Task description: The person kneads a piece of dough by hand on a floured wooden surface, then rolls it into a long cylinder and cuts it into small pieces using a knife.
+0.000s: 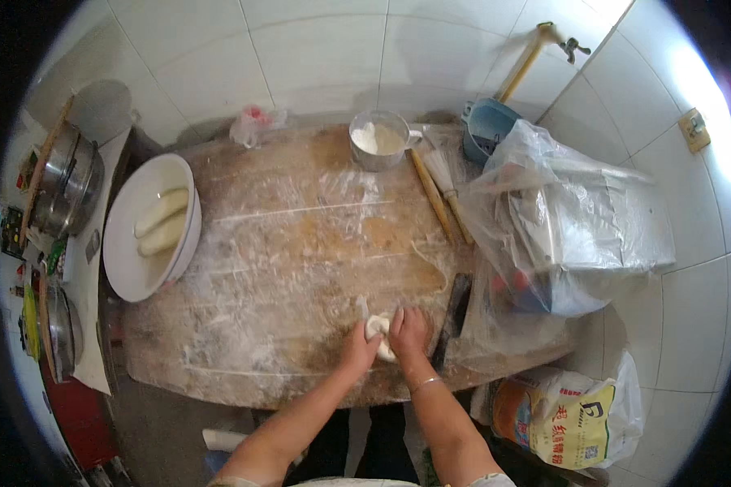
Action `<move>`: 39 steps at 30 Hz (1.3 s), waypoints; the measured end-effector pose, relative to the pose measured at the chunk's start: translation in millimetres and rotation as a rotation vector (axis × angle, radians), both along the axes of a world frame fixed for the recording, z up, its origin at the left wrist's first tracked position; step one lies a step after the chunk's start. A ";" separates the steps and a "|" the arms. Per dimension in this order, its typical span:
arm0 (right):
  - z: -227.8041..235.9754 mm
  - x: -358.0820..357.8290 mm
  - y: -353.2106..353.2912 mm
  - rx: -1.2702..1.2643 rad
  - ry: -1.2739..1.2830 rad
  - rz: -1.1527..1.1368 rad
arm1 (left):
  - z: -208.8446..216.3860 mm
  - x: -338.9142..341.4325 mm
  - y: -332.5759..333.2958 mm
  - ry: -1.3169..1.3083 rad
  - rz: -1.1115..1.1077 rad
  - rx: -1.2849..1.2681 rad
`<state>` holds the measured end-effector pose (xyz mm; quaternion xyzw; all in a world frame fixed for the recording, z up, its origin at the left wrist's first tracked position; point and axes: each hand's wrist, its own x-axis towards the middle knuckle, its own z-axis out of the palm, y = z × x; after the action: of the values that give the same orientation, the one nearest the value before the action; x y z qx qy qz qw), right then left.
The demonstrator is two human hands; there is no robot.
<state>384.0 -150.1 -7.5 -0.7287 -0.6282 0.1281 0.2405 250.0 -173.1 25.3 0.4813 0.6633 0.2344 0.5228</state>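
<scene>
A small lump of pale dough (378,326) is gripped between my two hands near the front edge of a floured wooden board (300,268). My left hand (360,349) is closed round its left side. Pressing on it from the right is my right hand (411,329), its fingers curled and a bracelet on the wrist. Part of the dough shows below and between the hands; the rest is hidden by the fingers. Just right of my right hand lies a dark, flat, long tool (456,312), perhaps a knife.
At left, a white basin (118,243) holds two dough logs (162,223). A metal mug (375,158) of flour stands at the back, beside a rolling pin (430,193) and a brush (443,174). Plastic sheeting covers a metal box (585,231) at right. A flour sack (573,422) sits below.
</scene>
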 end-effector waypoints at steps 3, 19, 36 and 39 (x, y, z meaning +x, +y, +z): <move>17.8 2.4 24.1 -0.143 0.088 -0.035 | -14.7 1.4 29.2 -0.127 0.054 -0.171; 18.8 31.3 -96.7 0.062 0.018 0.554 | -29.1 36.7 -180.3 -0.198 0.260 -0.140; 56.0 -220.0 10.0 -0.370 0.371 0.378 | 11.5 -184.3 -81.2 0.110 0.563 0.111; 88.4 -186.4 9.8 -0.482 0.125 0.368 | 4.2 -148.9 -78.3 -0.081 0.388 0.065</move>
<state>197.7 -140.3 80.9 -0.6296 -0.6851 0.3593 0.0718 101.0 -251.4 29.5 0.3513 0.7140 0.3711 0.4786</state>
